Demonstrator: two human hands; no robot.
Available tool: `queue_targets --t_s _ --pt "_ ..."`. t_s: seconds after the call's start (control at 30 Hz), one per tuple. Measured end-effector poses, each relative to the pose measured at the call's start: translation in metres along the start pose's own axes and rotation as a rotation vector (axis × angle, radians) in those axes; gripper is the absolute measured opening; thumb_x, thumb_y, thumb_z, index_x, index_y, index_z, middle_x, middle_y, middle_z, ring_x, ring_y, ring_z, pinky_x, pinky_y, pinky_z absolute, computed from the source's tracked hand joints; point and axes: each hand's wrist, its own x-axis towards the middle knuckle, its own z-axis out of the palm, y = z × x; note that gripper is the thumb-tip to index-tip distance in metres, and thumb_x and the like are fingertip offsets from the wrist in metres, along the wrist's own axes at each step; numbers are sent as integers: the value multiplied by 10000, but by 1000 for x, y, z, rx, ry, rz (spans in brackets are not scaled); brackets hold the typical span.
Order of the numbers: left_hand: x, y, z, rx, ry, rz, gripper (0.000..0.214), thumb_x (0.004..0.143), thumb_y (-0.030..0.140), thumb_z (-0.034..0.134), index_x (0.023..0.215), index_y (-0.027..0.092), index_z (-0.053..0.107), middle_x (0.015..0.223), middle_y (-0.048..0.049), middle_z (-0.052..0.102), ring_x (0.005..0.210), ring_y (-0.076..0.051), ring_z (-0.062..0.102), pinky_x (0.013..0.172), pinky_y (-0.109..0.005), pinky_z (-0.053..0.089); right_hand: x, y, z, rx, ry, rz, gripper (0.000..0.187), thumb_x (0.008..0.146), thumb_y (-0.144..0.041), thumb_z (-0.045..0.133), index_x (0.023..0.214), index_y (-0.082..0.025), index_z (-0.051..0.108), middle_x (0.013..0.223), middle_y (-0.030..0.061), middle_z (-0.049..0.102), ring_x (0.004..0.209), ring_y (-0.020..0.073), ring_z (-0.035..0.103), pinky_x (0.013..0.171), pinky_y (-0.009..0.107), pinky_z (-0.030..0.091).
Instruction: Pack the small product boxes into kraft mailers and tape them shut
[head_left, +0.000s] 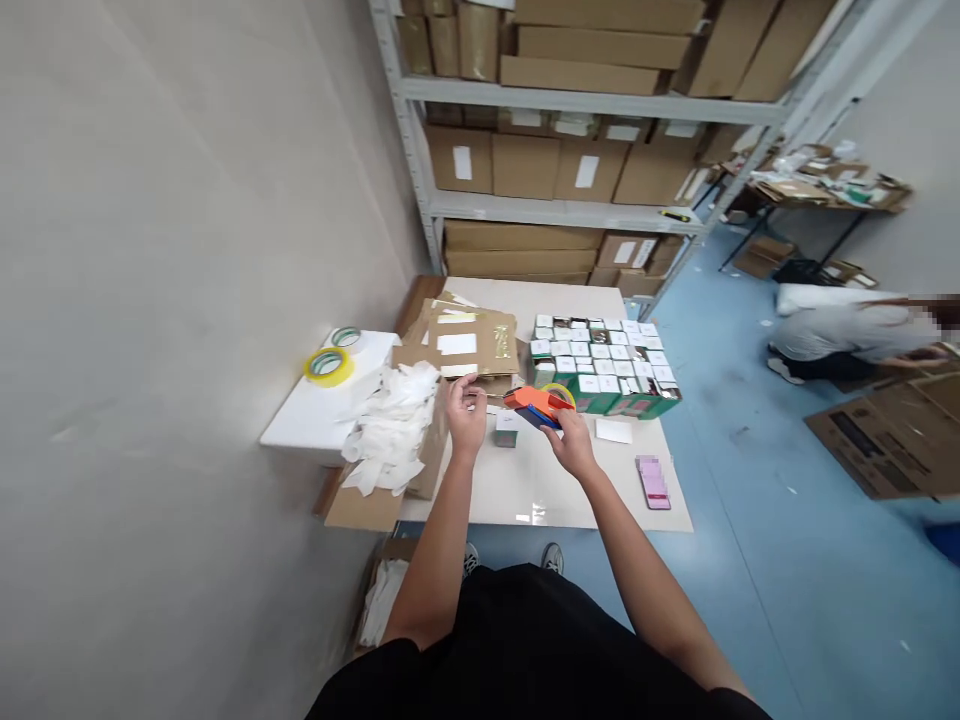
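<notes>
My right hand [576, 446] grips an orange and blue tape dispenser [531, 402] that carries a roll of yellow tape [559, 394]. To its left, my left hand [466, 415] is raised with bent fingers, thumb and fingertips together. A thin strip seems to run from there toward the dispenser, too fine to make out. Below and between the hands, a small green and white box [506, 430] stands on the table. Many similar small boxes [600, 365] are packed in rows at the right. Flattened cardboard [491, 350] is stacked beyond my left hand.
A carton overflowing with white crumpled material [394, 425] is at the left, beside tape rolls [328, 366] on a white surface. A phone [654, 482] and white card [613, 431] lie on the right. Shelves of cartons [525, 165] rise behind. A person [855, 335] crouches at the far right.
</notes>
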Motion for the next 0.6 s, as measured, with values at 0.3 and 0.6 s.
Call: queue_targets --t_s 0.3,0.6 --pt "-57 -6 91 3 -140 -88 268 899 291 626 1147 213 690 1180 -97 701 971 -185 673 776 -276 547 -84 121 -15 -145 -162 323 187 925 -257 615 1077 -173 683 1130 165 720 1073 333 659 943 478 507" --pt "-111 -27 99 84 -120 -208 269 911 308 624 1158 224 692 1175 -93 712 980 -191 674 804 -300 552 -157 221 18 -227 -427 528 236 845 -194 651 1076 -153 678 1148 192 741 1125 380 685 967 506 506"
